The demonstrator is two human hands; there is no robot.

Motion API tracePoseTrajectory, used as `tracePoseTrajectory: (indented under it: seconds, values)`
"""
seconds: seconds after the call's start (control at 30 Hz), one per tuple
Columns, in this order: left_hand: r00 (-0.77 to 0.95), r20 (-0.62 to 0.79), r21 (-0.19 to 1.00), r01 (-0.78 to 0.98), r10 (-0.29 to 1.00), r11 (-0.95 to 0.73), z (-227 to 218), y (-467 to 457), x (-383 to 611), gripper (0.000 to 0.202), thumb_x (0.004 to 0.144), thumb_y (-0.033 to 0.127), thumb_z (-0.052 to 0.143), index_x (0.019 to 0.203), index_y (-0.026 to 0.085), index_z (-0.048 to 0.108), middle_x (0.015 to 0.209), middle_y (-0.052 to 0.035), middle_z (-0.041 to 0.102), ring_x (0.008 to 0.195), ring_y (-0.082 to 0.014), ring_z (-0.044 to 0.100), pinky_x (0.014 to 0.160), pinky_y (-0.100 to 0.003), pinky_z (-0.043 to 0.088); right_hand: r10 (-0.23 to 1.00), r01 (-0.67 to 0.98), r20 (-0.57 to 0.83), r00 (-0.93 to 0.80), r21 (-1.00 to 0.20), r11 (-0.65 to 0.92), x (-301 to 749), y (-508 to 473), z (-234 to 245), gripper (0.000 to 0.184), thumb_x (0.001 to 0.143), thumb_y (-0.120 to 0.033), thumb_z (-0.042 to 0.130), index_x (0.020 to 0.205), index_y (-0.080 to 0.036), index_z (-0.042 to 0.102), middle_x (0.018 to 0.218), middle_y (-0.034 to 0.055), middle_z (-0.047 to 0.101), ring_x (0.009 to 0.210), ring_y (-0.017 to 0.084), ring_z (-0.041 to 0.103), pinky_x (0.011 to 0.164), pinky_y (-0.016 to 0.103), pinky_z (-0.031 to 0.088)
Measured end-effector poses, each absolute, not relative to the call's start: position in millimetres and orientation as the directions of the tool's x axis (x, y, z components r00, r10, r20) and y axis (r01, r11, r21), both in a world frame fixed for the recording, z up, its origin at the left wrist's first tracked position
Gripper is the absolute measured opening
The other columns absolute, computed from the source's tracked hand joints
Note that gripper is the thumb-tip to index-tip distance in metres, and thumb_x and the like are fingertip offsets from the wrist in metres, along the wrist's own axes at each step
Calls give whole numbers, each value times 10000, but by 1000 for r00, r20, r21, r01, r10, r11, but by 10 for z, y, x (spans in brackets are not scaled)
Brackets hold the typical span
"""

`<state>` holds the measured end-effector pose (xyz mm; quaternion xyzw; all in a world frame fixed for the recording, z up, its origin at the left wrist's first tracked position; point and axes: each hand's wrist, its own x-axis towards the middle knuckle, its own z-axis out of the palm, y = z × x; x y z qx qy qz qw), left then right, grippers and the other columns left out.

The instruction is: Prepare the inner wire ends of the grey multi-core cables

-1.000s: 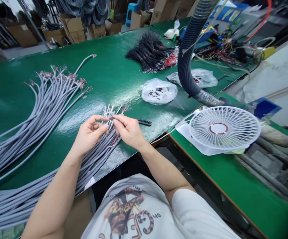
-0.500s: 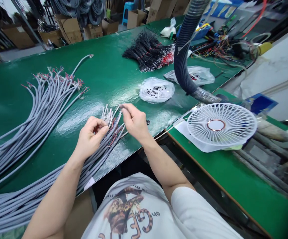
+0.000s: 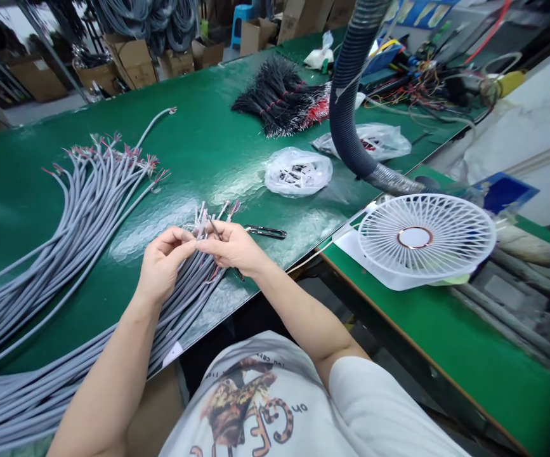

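Over the front bundle of grey cables [image 3: 186, 304], my two hands meet with fingertips close together. My left hand [image 3: 163, 263] is closed in a pinch on the stripped end of a cable among the pale wire ends [image 3: 202, 216]. My right hand [image 3: 234, 247] is closed too, its thumb and forefinger pinching at the same cable end; the exact grip is partly hidden by the fingers. A thin dark piece shows above and below the right hand, and I cannot tell what it is. Just beyond that hand lies a slim black-handled tool [image 3: 269, 232] on the green table.
Another grey cable bundle [image 3: 89, 197] with red and white wire ends lies left. Beyond are a clear bag of small parts [image 3: 298, 171] and black wire bundles [image 3: 279, 95]. A flexible duct [image 3: 346, 108] hangs at right, above a white fan [image 3: 427, 238].
My right hand has moved left and down from the far wire ends to meet my left hand. The black-handled tool it covered now shows. My left hand has barely shifted.
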<state>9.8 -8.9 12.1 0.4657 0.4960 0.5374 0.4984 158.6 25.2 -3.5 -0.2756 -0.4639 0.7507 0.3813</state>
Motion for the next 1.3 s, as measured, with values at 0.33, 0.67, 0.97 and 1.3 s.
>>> tracePoseTrajectory:
  seconds: [0.33,0.67,0.97,1.3]
  values:
    - [-42,-47,969,-246,998,36,156,-78,104,91,608,187,672,614,163,584,634,18,515,594,-93,455,569,-215,375,796,-439,-6,-605,-831,-340,1532,311,-113,391,608,-346,827,728,-163,503,422,-143,419,281,-11,257,314,146,210]
    - [-16,-10,916,-402,1000,3,183,-75,63,123,613,191,682,651,160,568,686,2,612,541,-70,468,556,-203,404,783,-570,27,-622,-701,-429,1427,289,-187,205,685,-208,698,730,-158,504,473,-101,545,265,-14,236,316,128,202]
    - [194,535,789,234,822,-569,45,-188,88,81,718,97,624,704,173,599,619,10,590,569,-112,518,590,-257,412,856,-515,-149,-496,-743,-427,1292,290,-162,109,777,-148,515,692,-183,458,411,-108,440,258,16,220,301,145,144]
    - [259,655,678,214,710,-703,24,-225,53,189,777,107,557,619,180,481,545,35,436,488,-89,390,497,-252,317,882,-585,-155,-446,-695,-418,1274,297,-120,178,856,-282,580,759,-178,473,441,-115,456,270,3,208,316,144,158]
